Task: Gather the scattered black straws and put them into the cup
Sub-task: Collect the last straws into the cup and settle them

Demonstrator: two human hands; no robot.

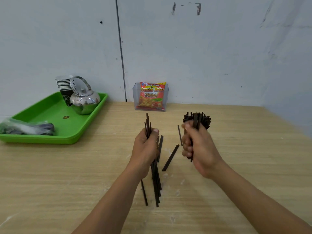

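**Loose straw between two full hands, axis 1 to 7 o'clock**

Left hand (145,149): clenched round a thin bundle of straws (147,123). The bundle's long axis runs 12 to 6 o'clock. Its tips stand above the thumb and its lower ends splay out below the wrist, down at the table (236,166).

Right hand (199,149): clenched round a thick bundle (197,119) that is near upright, with the cut ends fanning out at 12 o'clock above the fist. This hand is motion-blurred, so I cannot tell whether a cup sits inside the grip.

Loose straw (170,157): lies flat on the table between the hands, at 3 o'clock from the left hand and 8 o'clock from the right. Its long axis runs 1 to 7 o'clock. The far end points at the right fingers and the near end at the left wrist, so both hands are about equally near. A second straw (180,135) lies just beside the right fingers, running about 12 to 6. One more (144,193) lies by the left wrist.

Only cups seen: a stack (65,86) on the green tray (50,115), at 10 o'clock from the left hand and well apart.

Judgement: neither hand has a free finger, so the two bundles probably need merging into one fist before the loose straw is pinched along its axis.
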